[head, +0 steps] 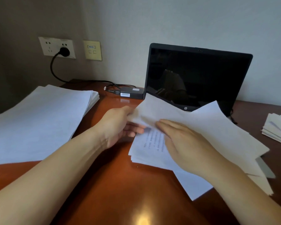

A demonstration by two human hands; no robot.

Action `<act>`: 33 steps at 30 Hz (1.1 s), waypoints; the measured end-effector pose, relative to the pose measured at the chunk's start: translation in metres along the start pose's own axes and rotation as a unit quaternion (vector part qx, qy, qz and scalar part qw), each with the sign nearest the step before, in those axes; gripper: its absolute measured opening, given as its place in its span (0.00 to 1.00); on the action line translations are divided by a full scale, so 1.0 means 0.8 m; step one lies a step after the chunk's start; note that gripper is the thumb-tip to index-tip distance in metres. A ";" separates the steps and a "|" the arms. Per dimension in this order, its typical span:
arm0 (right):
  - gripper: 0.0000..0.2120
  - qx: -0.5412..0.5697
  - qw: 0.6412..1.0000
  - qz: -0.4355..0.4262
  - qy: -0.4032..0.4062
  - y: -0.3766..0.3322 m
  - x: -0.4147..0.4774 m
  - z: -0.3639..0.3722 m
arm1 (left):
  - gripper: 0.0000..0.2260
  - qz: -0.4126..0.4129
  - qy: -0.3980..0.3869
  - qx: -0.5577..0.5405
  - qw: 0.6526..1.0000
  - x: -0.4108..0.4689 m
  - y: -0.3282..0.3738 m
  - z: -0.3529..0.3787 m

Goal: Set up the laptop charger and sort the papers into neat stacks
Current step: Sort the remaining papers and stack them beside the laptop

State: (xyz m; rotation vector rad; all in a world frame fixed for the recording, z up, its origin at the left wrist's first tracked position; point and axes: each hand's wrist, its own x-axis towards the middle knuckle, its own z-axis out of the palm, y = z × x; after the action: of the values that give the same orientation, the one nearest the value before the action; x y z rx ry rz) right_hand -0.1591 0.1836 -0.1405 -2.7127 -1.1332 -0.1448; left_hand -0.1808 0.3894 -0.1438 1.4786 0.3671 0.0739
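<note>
Left hand (118, 125) pinches a corner of the top sheet (201, 124), raised off the loose pile (146, 146); right hand (185, 143) lies flat on that pile, fingers straight. Desk (112, 184): neat stack (39, 119) at left; open laptop (196, 75), screen dark, behind the pile; charger (131, 93) beside the laptop; plug (64, 51) in the wall socket (47, 46).

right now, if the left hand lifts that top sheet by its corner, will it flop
Likely floppy: the top sheet bows where the left hand pinches it. Probably light: a single thin sheet. The loose pile beneath may slide on the glossy desk unless the right hand presses it.
</note>
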 end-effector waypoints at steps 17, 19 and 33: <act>0.17 0.030 0.999 0.000 0.023 0.010 0.000 -0.002 | 0.28 0.094 -0.061 0.420 0.900 0.015 -0.022 -0.018; 0.17 0.030 0.999 0.006 0.027 0.011 0.000 -0.002 | 0.21 0.081 -0.049 0.437 0.895 0.019 -0.024 -0.018; 0.20 0.039 0.999 -0.011 -0.010 0.012 0.002 0.001 | 0.24 0.128 -0.003 0.491 0.862 0.016 -0.002 -0.045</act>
State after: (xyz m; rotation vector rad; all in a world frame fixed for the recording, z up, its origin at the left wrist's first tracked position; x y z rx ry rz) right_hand -0.1508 0.1786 -0.1427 -2.6399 -1.1483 -0.0735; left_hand -0.1791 0.4273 -0.1494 2.5429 0.1902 0.1007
